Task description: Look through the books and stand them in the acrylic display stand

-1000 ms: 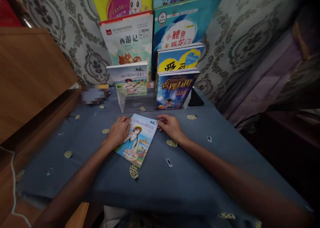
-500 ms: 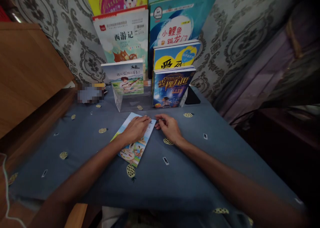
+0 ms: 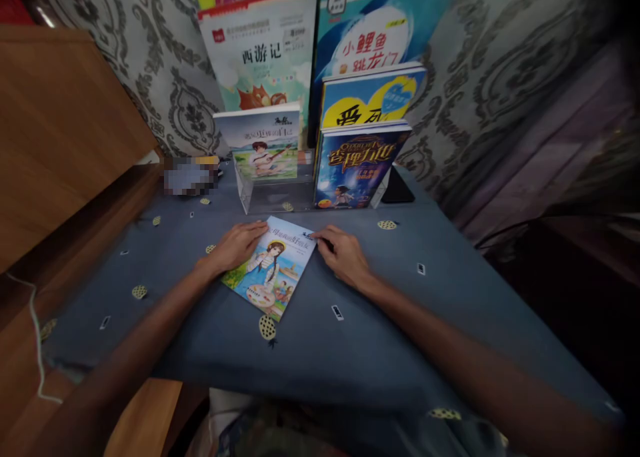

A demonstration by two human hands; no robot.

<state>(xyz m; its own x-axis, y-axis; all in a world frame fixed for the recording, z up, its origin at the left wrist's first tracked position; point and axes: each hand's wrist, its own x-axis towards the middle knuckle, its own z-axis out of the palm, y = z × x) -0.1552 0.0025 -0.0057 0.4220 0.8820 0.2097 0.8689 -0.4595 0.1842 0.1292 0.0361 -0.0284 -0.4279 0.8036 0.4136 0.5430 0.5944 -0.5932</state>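
Book (image 3: 270, 273) mid frame on worktop (image 3: 350, 350), left hand (image 3: 235, 247) spread flat on its left edge, right hand (image 3: 345, 255) touching its right corner, grip unclear

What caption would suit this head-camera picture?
Left hand and right hand touch a thin book lying on the blue tablecloth.

The person's 2 forearms (image 3: 150, 337) were bare and slender, uncovered right down to the wrists. The left hand (image 3: 235, 247) and right hand (image 3: 345, 257) were bare as well. A dark, mottled garment (image 3: 280, 437) showed below them.
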